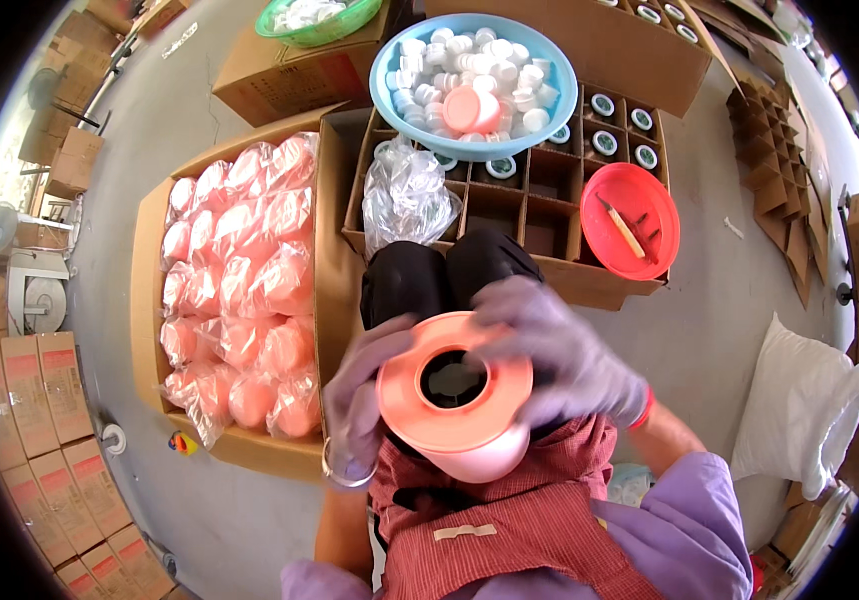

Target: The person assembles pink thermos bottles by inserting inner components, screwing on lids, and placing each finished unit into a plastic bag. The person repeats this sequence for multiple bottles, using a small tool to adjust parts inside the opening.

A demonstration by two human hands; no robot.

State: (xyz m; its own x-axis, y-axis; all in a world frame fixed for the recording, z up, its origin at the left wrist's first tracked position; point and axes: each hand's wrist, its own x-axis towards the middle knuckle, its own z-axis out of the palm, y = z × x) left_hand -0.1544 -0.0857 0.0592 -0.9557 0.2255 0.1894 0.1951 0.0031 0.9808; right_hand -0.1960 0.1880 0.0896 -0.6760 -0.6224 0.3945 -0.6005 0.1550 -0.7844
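Round salmon-pink plastic container with wide flanged rim and dark open mouth, held over lap. Gloved left hand curls around its side; gloved right hand grips rim, fingers closed over top edge.

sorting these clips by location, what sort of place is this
Most likely a small packing workshop or warehouse floor. A cardboard box holds bagged pink containers, a divided carton has jars in its cells, and a blue basin is full of white caps.
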